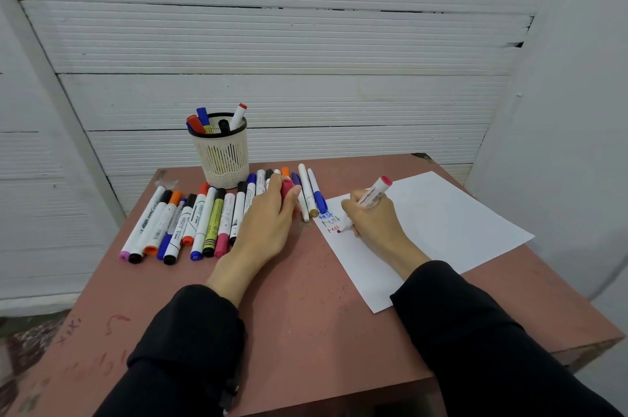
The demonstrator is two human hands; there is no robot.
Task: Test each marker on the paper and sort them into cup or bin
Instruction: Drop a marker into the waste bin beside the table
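Note:
My right hand (372,221) grips a white marker with a red end (373,194), its tip down on the white paper (441,229) beside the words "test" in blue, grey and red. My left hand (268,216) rests on the table and holds a pink-red cap (287,188) between its fingers. A row of several markers (190,219) lies on the table left of the paper. A cream mesh cup (222,153) behind the row holds several markers. No bin is in view.
The reddish-brown table (306,314) has its front edge near my sleeves and its right edge just past the paper. White corrugated wall panels (306,59) stand close behind the table. Red scribbles mark the table's front left.

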